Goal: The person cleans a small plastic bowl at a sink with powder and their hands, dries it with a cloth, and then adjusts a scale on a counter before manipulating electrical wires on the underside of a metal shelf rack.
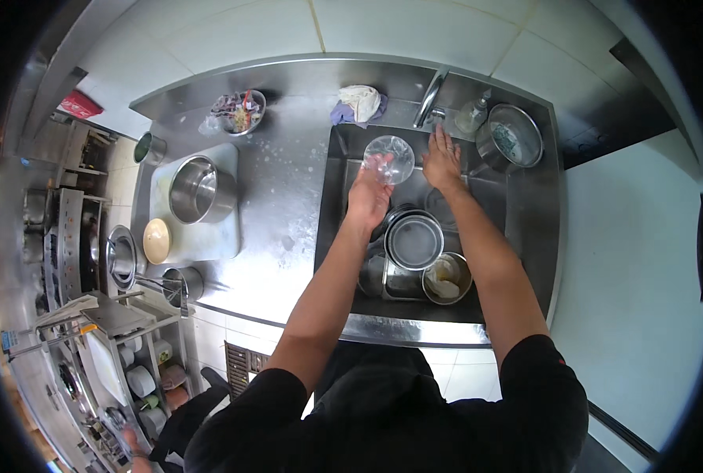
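My left hand (368, 198) holds a clear, round bowl or lid (394, 158) above the sink (493, 207); its fingers show through it. My right hand (443, 162) is empty, fingers stretched toward the base of the chrome faucet (429, 100); whether the fingertips touch the faucet handle cannot be made out. Below my hands, a stack of round metal pans (414, 241) stands in the sink. Beside it a metal bowl (466, 284) contains a pale, soft-looking item (445, 278). Part of a rectangular metal pan (401, 282) shows under the stack.
Behind the sink are bunched cloths (358, 105), a pump bottle (472, 115) and a metal pot (537, 133). On the left counter, a cutting board (227, 236) bears a deep pot (200, 190). A bowl of scraps (246, 117) sits farther back. Another person's hand (131, 440) appears lower left.
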Available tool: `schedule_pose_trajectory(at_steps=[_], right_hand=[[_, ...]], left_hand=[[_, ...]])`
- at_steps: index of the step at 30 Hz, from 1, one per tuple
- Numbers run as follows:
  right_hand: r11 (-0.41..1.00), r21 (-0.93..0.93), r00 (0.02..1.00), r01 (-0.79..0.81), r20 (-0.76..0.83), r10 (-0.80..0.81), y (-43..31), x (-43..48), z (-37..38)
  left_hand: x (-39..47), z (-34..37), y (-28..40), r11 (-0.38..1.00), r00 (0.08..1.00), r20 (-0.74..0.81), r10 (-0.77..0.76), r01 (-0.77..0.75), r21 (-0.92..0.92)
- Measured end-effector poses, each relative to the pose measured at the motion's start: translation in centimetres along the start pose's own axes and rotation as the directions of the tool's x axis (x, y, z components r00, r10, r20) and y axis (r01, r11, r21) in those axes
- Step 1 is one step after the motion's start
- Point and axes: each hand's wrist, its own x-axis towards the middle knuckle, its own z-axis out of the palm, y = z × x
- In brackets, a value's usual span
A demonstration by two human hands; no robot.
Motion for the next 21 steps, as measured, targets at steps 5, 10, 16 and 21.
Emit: schedule_pose_trajectory(at_steps=[5,10,16,21], right_hand=[[0.538,0.805,0.963,-0.250,0.150,0.223,0.5,0.1,-1.5],[-0.186,0.883,0.890,-0.431,0.450,0.077,-7.5,-3.0,-6.6],[-0.275,0.905,0.933,-0.323,0.354,0.068,-7.1,-3.2,-8.3],[-0.214,0.919,0.903,-0.331,0.375,0.210,-5.2,-2.8,-7.5]], left_hand=[[2.2,2.0,-1.1,0.995,0.998,0.011,-0.065,0.065,-0.075],[3.6,-0.9,-0.2,0.995,0.996,0.022,-0.082,0.083,-0.059],[4.3,-0.3,-0.7,0.988,0.985,0.132,-0.111,0.123,-0.091],[3.3,5.2,-1.6,0.855,0.997,0.008,0.078,-0.071,0.513]])
